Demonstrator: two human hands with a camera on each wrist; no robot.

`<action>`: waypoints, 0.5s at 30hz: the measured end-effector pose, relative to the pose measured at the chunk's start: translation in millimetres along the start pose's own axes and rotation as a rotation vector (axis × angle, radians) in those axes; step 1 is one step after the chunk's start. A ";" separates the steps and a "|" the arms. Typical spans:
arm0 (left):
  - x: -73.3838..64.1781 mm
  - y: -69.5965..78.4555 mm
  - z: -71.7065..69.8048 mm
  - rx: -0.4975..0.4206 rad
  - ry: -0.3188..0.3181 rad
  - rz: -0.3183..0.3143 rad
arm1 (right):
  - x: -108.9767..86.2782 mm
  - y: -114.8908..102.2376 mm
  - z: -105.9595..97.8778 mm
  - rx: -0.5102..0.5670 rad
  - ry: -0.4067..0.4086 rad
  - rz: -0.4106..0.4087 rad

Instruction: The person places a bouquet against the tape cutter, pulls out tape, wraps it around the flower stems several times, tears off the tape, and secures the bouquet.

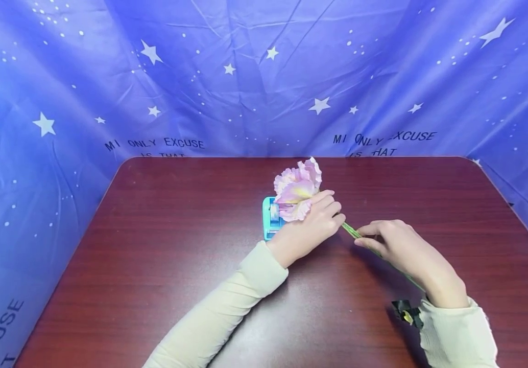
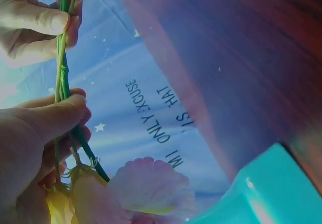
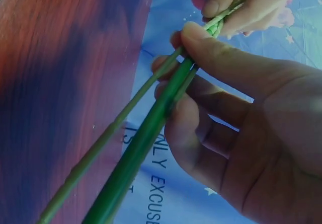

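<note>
I see the left hand (image 1: 313, 219) pinching the green stems (image 1: 349, 229) just below the pink flowers (image 1: 294, 191), its forearm (image 1: 218, 309) slanted; the right hand (image 1: 404, 250), back uppermost, pinches them farther down; in my head view the blooms overlap a turquoise dispenser (image 1: 267, 217).

1. The tape dispenser (image 1: 266, 220) sits on the surface (image 1: 176, 220).
2. Behind the dispenser hangs the cloth backdrop (image 1: 245, 97).
3. Just right of it: flowers (image 1: 297, 193), then the left grip (image 1: 315, 219) around their stems (image 1: 350, 230).
4. Farther right and before it: the right grip (image 1: 399, 245) on the stems, then leaves (image 1: 404, 309).
</note>
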State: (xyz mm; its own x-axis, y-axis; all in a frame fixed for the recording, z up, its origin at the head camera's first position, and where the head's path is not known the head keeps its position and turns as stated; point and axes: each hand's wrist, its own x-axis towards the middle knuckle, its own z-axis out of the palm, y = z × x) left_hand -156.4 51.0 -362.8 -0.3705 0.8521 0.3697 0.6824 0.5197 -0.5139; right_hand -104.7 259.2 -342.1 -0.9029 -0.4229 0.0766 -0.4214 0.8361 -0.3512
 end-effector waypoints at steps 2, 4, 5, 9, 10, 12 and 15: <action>-1.7 -1.9 -2.0 -0.006 0.016 -0.009 | 1.8 -1.7 0.9 -0.002 0.014 -0.018; -3.2 -3.3 -3.7 0.000 0.033 -0.017 | 3.6 -3.2 1.4 -0.005 0.024 -0.028; -3.7 -3.9 -4.4 -0.002 0.043 -0.024 | 4.5 -3.9 1.3 -0.007 0.027 -0.026; -6.6 -6.7 -6.4 0.046 0.054 -0.046 | 11.2 -6.7 1.1 -0.011 0.031 -0.033; -7.3 -7.3 -6.8 0.050 0.056 -0.052 | 13.0 -7.7 1.1 -0.014 0.026 -0.033; -9.1 -8.2 -7.7 0.057 0.052 -0.061 | 16.8 -9.2 1.6 -0.011 0.013 -0.044; -12.9 -9.7 -8.5 0.038 0.045 -0.081 | 22.1 -12.6 3.4 -0.001 -0.004 -0.054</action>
State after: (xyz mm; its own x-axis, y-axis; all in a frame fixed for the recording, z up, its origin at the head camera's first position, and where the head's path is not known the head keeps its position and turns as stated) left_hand -152.9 34.5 -356.0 -0.3942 0.8043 0.4447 0.6268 0.5892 -0.5099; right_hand -119.1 238.1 -339.2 -0.8784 -0.4689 0.0921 -0.4699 0.8122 -0.3457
